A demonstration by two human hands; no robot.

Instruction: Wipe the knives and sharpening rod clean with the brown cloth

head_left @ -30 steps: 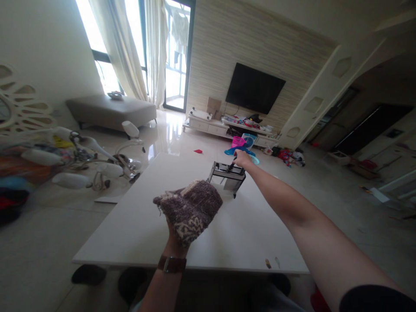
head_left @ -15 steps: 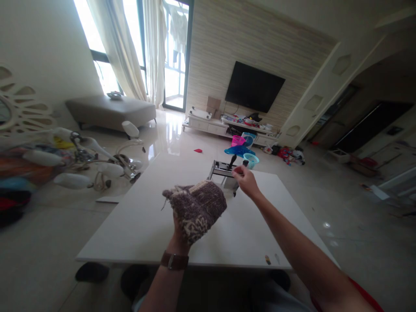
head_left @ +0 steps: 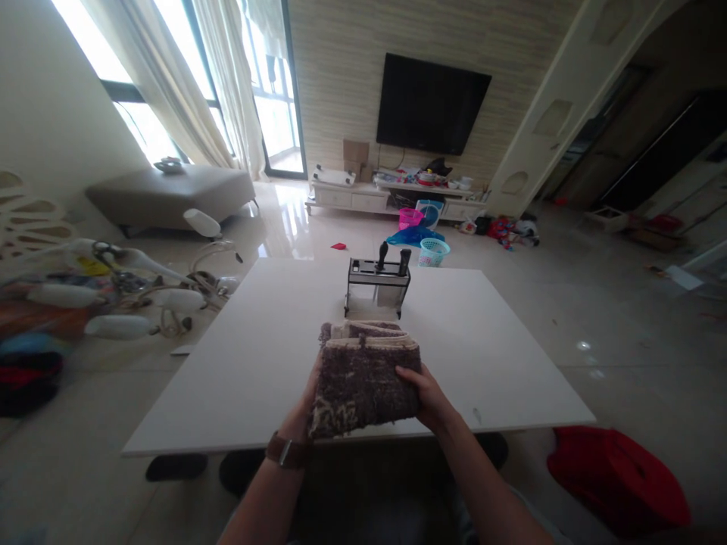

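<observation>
A folded towel (head_left: 366,382), dark purple-brown with cream edges and a cream pattern at its lower left corner, is held up over the near side of the white table (head_left: 250,378). My left hand (head_left: 310,393) grips its left side, with most fingers hidden behind the cloth. My right hand (head_left: 429,395) is closed on the right edge, thumb across the front face. Just beyond the towel stands a knife rack (head_left: 375,284) with a dark frame. Two black-handled knives (head_left: 404,261) stick up from its right part.
Behind the table are a light blue basket (head_left: 435,252), a blue plastic bag (head_left: 412,235) and a pink basket (head_left: 410,219) on the floor. A white lamp with several shades (head_left: 179,299) lies at left. A red stool (head_left: 619,477) is at lower right.
My right hand has come back from the knife rack and taken hold of the towel's right side. The towel has turned to face me more squarely. The view has shifted.
</observation>
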